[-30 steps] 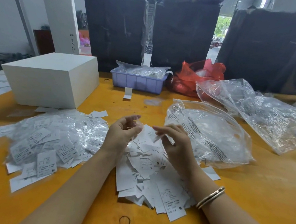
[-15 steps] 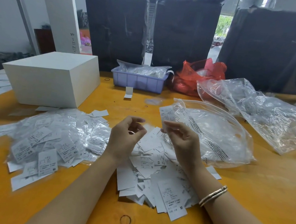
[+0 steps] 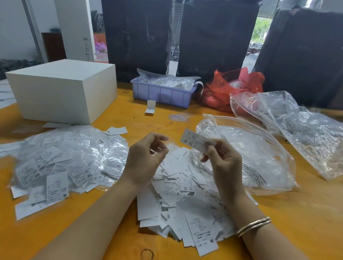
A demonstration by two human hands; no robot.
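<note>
My right hand [image 3: 224, 163] pinches a white size label [image 3: 192, 141] marked XL between thumb and fingers, raised above a loose pile of white labels [image 3: 180, 196] on the orange table [image 3: 304, 228]. My left hand [image 3: 144, 161] hovers beside it over the pile with its fingers curled. A pale sliver shows between those fingers, and I cannot tell whether it is held. A second heap of labels [image 3: 67, 161], mixed with clear plastic, lies to the left. On my right wrist sits a gold bracelet [image 3: 253, 226].
A clear printed bag [image 3: 264, 160] lies right of my hands, with crumpled plastic [image 3: 314, 134] behind it. A white box [image 3: 64, 91] stands back left, a purple tray [image 3: 161, 94] and a red bag [image 3: 223, 88] at the back. A rubber band [image 3: 147, 255] lies near me.
My right hand lifted one label off the pile and raised it. My left hand came up off the pile and curled its fingers.
</note>
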